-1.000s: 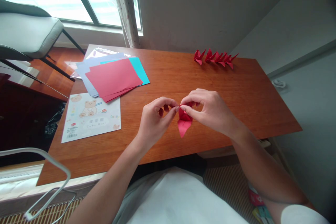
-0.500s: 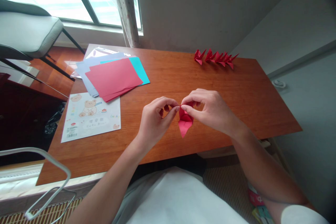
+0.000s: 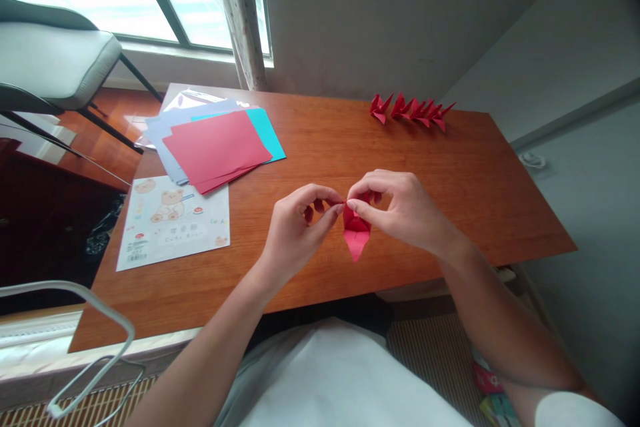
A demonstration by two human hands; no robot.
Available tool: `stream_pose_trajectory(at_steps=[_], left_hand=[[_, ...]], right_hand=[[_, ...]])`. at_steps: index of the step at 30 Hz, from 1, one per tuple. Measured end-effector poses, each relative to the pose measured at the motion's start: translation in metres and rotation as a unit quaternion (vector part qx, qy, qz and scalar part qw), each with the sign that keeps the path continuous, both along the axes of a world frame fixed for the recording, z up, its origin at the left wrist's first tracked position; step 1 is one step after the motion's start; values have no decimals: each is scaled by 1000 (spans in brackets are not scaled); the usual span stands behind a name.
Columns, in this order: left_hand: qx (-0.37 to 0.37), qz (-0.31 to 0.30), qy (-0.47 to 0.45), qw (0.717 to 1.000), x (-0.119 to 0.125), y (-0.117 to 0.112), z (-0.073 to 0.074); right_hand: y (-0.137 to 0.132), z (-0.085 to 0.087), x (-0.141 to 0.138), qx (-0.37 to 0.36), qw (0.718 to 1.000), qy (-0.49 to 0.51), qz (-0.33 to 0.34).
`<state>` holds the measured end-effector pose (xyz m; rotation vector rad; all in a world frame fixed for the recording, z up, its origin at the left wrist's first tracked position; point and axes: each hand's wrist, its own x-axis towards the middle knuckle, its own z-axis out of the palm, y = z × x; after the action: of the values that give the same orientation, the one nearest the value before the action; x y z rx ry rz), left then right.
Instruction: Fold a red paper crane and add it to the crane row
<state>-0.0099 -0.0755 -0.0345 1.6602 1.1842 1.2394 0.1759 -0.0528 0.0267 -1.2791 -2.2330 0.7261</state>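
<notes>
A red origami crane [image 3: 357, 238] hangs between my two hands over the near middle of the table, one wing pointing down toward me. My left hand [image 3: 303, 227] pinches a thin pointed tip at the crane's left side between thumb and forefinger. From the right, my right hand [image 3: 395, 207] grips the crane's upper part, thumb in front and fingers behind, hiding much of its body. The fingertips of both hands are close together.
Several finished red paper cranes [image 3: 413, 110] stand in a row at the table's far right. Red paper sheets [image 3: 217, 147] overlap a turquoise sheet [image 3: 270, 133] and pale blue sheets [image 3: 163, 137] at the left. A bear-printed cover sheet [image 3: 175, 223] lies nearer me on the wooden table [image 3: 475, 193].
The crane and my right hand have shifted very slightly right, and the lower wing has swung a little to the right. My left hand keeps its pinch.
</notes>
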Motion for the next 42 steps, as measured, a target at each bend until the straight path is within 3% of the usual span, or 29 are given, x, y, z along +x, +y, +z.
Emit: stream_pose_trajectory(at_steps=[17, 30, 34, 39, 42], left_hand=[[-33, -21, -19, 999, 1, 1, 0], [-10, 6, -16, 1000, 5, -2, 5], [-49, -42, -37, 997, 3, -1, 6], [-130, -102, -115, 979, 1, 0, 5], [-172, -97, -167, 966, 1, -2, 1]], right_hand=[[0, 0, 1, -1, 1000, 18, 7], [-1, -1, -2, 21, 1000, 20, 7], [-1, -4, -3, 9, 999, 52, 11], [-1, -9, -3, -76, 991, 110, 15], [-2, -11, -4, -106, 985, 140, 6]])
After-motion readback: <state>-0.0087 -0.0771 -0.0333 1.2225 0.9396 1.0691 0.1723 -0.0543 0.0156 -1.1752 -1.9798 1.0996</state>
